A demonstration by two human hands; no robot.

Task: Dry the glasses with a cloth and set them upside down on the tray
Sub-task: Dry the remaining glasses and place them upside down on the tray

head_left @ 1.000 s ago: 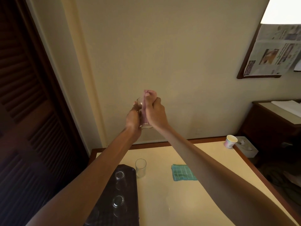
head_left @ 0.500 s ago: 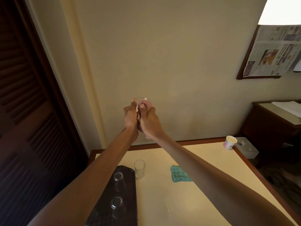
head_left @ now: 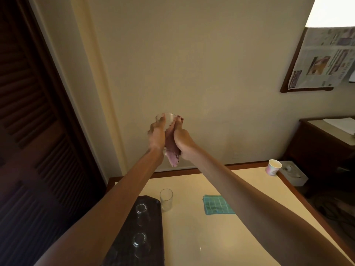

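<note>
1. The left hand (head_left: 156,135) holds the glass (head_left: 166,119) up in front of the wall, high above the table (head_left: 192,237), with its fingers curled round the glass's left side.
2. The right hand (head_left: 182,139) is closed on the pink cloth (head_left: 172,150) and presses it against the glass's right side. The cloth's loose end hangs below both hands.
3. The glass stands roughly upright with its mouth up, so it probably needs a full flip before it is set down.
4. The tray (head_left: 151,204) lies below and to the left, under the left forearm, so the left hand is nearer to it. Two upturned glasses (head_left: 141,208) already sit there.
5. A spare glass (head_left: 166,202) stands mouth up just beside the tray, apparently still waiting.
</note>
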